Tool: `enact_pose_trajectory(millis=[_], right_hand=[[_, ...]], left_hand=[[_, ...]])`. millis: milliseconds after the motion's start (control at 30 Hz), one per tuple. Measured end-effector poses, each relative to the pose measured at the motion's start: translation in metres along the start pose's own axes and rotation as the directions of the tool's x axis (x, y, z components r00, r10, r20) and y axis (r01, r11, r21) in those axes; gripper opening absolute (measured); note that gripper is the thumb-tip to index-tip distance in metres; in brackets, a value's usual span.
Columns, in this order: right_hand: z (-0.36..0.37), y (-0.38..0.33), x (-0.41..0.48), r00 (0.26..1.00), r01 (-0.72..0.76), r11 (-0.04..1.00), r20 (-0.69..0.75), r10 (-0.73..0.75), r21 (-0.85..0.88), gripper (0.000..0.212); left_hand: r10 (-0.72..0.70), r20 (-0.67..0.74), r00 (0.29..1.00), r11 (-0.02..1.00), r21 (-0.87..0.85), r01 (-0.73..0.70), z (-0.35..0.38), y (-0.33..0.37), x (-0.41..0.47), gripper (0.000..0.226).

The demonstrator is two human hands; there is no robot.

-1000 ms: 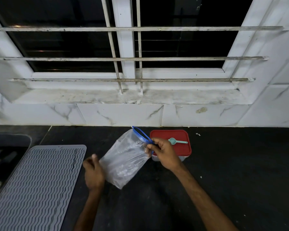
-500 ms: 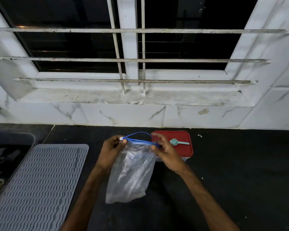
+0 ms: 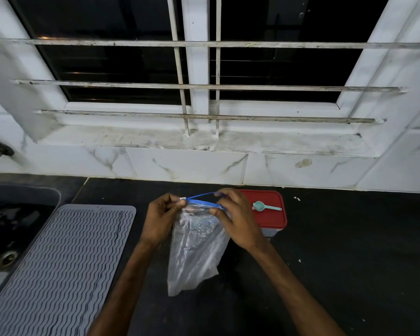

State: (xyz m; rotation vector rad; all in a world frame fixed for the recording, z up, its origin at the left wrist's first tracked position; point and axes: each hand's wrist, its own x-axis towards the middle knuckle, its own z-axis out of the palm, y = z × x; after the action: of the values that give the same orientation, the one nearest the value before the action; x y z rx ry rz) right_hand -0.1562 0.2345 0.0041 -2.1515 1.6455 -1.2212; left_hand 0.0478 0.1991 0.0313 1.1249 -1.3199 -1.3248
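A clear plastic zip bag (image 3: 194,253) with a blue zipper strip hangs upright over the black counter (image 3: 349,263). My left hand (image 3: 160,219) pinches the left end of the blue strip. My right hand (image 3: 235,219) pinches the strip's right part, thumb in front and fingers behind. The bag's mouth is parted a little between the two hands. Behind my right hand stands a clear container with a red lid (image 3: 269,214), and a small teal spoon (image 3: 264,206) lies on that lid.
A grey ribbed drying mat (image 3: 58,267) lies on the left of the counter, with a dark sink (image 3: 7,229) beyond it. A white tiled wall and a barred window sill (image 3: 199,141) run along the back. Small crumbs dot the counter at right.
My left hand rose from the bag's lower corner to the zipper strip. The bag swung from slanted to hanging upright, and now both hands hold its top, slightly parted.
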Motion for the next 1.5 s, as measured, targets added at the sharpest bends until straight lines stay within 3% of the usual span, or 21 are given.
enact_pose_trajectory(millis=[133,300,500,533,667,867,967,1067,1200,1500], right_hand=[[-0.013,0.015,0.002,0.980,-0.195,0.939,0.083,0.178,0.285,0.024],[-0.023,0.017,0.003,0.932,-0.361,0.824,0.194,0.306,0.437,0.006],[-0.020,0.010,-0.003,0.920,-0.380,0.675,0.183,0.347,0.632,0.038],[-0.020,0.011,-0.003,0.918,-0.375,0.668,0.156,0.365,0.643,0.039],[-0.021,0.018,-0.004,0.902,-0.402,0.696,0.124,0.415,0.595,0.031],[-0.027,0.024,0.001,0.897,-0.436,0.763,0.165,0.410,0.476,0.037],[-0.030,0.013,0.008,0.938,-0.338,0.887,0.034,0.346,0.314,0.051],[-0.025,-0.012,0.026,0.979,-0.198,0.937,0.005,0.205,0.289,0.036],[-0.008,-0.044,0.050,0.983,-0.172,0.891,0.132,0.128,0.420,0.029],[0.006,-0.057,0.064,0.951,-0.310,0.794,0.174,0.257,0.523,0.012]], left_hand=[[0.014,-0.097,0.995,1.000,-0.009,-0.015,-0.016,-0.005,0.001,0.017],[0.054,-0.134,0.990,0.999,0.016,-0.052,-0.008,-0.010,0.005,0.016],[0.136,-0.324,0.936,0.990,0.080,-0.116,0.003,-0.013,0.002,0.007],[0.157,-0.342,0.926,0.987,0.077,-0.139,0.005,-0.013,0.001,0.002],[0.134,-0.411,0.902,0.988,-0.016,-0.154,0.005,-0.008,0.003,0.017],[0.067,-0.352,0.934,0.991,-0.085,-0.103,0.004,-0.001,0.005,0.007],[0.081,-0.312,0.947,0.994,-0.039,-0.098,0.003,0.001,0.002,0.008],[0.098,-0.241,0.965,0.995,0.022,-0.096,0.006,0.002,0.001,0.006],[0.143,-0.178,0.974,0.990,0.045,-0.137,0.015,0.009,0.003,0.003],[0.181,-0.063,0.981,0.983,0.019,-0.181,0.011,0.019,-0.001,0.004]])
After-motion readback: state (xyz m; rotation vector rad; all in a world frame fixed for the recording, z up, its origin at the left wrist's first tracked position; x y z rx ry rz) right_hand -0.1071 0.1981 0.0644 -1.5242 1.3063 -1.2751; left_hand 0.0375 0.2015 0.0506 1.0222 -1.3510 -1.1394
